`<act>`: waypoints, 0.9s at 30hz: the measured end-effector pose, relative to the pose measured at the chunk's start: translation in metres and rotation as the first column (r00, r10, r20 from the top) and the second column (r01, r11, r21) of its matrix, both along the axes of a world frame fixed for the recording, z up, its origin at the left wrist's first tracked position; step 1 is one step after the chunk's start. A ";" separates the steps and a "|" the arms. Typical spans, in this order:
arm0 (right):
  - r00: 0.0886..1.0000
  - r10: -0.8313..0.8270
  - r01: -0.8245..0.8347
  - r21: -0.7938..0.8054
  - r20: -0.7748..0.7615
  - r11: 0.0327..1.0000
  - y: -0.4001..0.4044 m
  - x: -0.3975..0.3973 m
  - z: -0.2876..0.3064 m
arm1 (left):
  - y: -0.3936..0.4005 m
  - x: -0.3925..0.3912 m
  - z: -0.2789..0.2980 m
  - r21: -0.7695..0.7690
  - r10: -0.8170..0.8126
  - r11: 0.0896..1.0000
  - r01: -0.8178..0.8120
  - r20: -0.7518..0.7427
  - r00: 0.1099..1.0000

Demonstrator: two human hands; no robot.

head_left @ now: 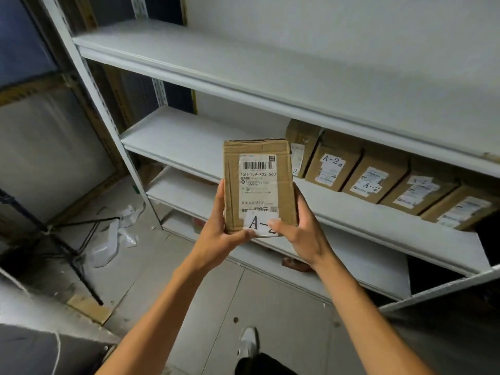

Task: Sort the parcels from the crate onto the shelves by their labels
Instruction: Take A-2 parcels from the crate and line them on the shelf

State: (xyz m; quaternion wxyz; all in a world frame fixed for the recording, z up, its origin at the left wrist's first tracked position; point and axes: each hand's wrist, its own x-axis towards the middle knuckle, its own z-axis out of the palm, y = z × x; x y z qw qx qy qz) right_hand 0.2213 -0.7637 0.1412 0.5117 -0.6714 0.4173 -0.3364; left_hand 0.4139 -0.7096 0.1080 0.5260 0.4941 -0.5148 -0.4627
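Observation:
A small brown cardboard parcel (258,182) stands upright in front of the white shelf unit, held up in the air by both hands. It carries a barcode label and a white sticker that starts with "A-"; the rest is under my right thumb. My left hand (220,231) grips its lower left edge and my right hand (300,234) grips its lower right edge. On the second shelf (189,136), behind and to the right, stands a row of several brown parcels (378,177), some marked "A-2".
The upper shelf (243,66) runs above the row. Lower shelves (365,261) sit below, with a dark opening at the right. A black metal stand (78,255) and crumpled plastic (111,239) lie on the tiled floor at left. My shoe (247,342) is below.

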 end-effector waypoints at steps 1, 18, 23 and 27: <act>1.000 -0.014 0.015 0.014 -0.014 1.000 -0.009 0.003 -0.003 | -0.011 0.004 -0.004 0.024 -0.008 1.000 0.007 0.005 1.000; 0.968 -0.188 0.210 0.122 -0.168 0.970 -0.219 0.081 -0.127 | -0.250 0.088 -0.087 0.280 -0.086 0.960 0.006 0.273 0.958; 0.954 -0.256 0.277 0.133 -0.157 0.952 -0.288 0.109 -0.161 | -0.328 0.107 -0.114 0.213 -0.096 0.977 0.019 0.354 0.930; 0.910 -0.368 0.381 0.037 -0.189 0.924 -0.322 0.118 -0.186 | -0.369 0.110 -0.138 0.100 -0.079 0.994 0.043 0.399 0.914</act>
